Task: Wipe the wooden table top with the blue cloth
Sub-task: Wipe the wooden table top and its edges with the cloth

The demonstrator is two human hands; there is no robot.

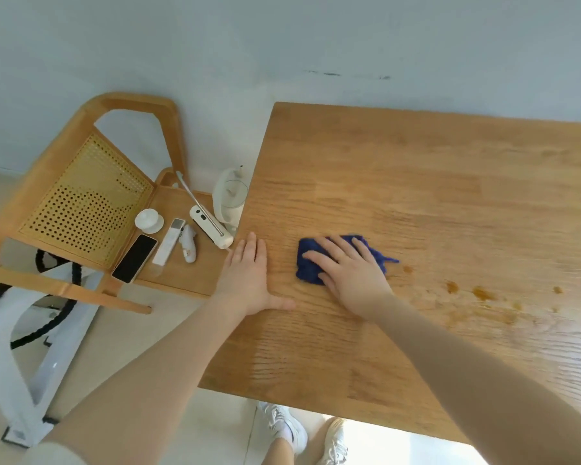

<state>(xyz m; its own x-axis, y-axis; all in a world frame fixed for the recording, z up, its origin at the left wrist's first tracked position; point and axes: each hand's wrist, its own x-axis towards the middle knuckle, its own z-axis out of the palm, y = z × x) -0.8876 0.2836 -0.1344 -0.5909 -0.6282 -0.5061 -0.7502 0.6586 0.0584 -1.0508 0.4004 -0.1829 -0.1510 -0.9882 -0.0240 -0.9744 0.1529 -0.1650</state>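
The wooden table top (416, 182) fills the right of the view. On its left part lies a crumpled blue cloth (311, 263). My right hand (348, 273) presses flat on the cloth with fingers spread and straight. My left hand (249, 280) rests flat on the table's left edge, fingers straight, thumb out to the right. Brown stains (480, 293) dot the wood to the right of the cloth.
A wooden chair (91, 196) with a cane back stands left of the table; on its seat lie a phone (135, 258), a white remote (168, 241), a small white radio (210, 229) and other white items. A white kettle (228, 196) stands by the table's edge. A white frame (31, 374) stands lower left.
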